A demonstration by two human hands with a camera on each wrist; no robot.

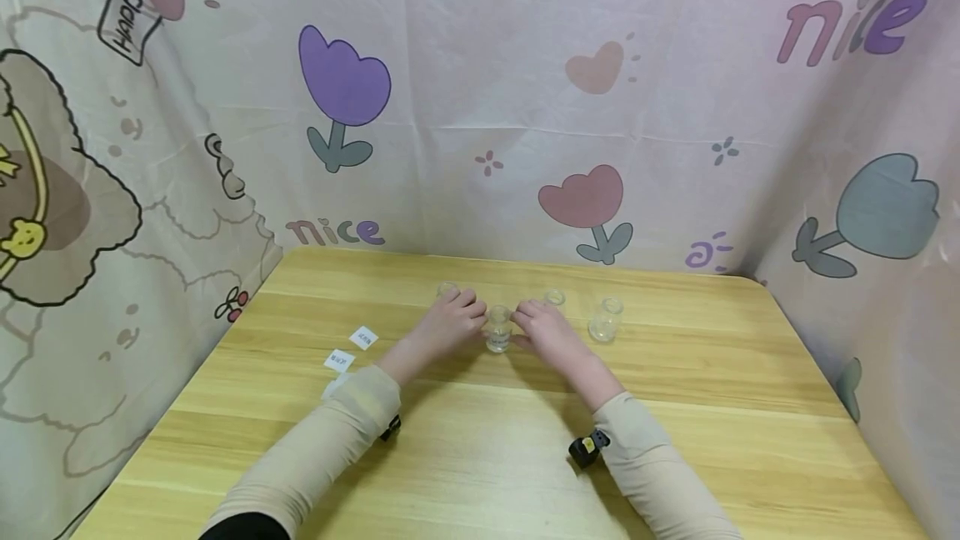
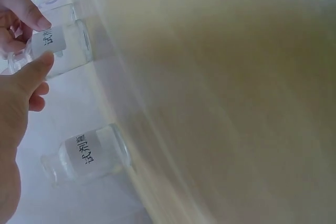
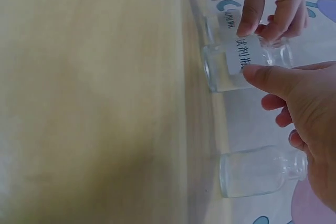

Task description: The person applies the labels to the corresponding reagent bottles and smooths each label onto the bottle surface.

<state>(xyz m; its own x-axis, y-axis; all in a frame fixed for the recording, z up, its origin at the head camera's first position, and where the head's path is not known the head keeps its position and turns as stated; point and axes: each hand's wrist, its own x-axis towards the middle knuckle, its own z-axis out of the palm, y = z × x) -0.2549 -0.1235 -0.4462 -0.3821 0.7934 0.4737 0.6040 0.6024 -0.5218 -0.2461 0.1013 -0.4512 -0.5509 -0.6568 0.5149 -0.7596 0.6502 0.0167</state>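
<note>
A clear glass reagent bottle (image 1: 498, 338) stands upright between my two hands in the head view, bearing a white printed label (image 3: 242, 53). My left hand (image 1: 452, 317) grips its left side, the thumb on the label and the fingers curled behind. From the right, my right hand (image 1: 549, 328) holds it too, its thumb at the label's other edge. Another labelled bottle (image 2: 89, 156) stands left of it, mostly behind my left hand in the head view. An unlabelled bottle (image 3: 257, 171) appears in the right wrist view.
Toward the right stands a glass bottle (image 1: 606, 322), and another bottle (image 1: 555, 297) shows partly behind my right hand. Loose white labels (image 1: 340, 360) lie on the wooden table (image 1: 480, 457) at left, one partly under my left sleeve. A printed curtain (image 1: 465, 90) hangs behind.
</note>
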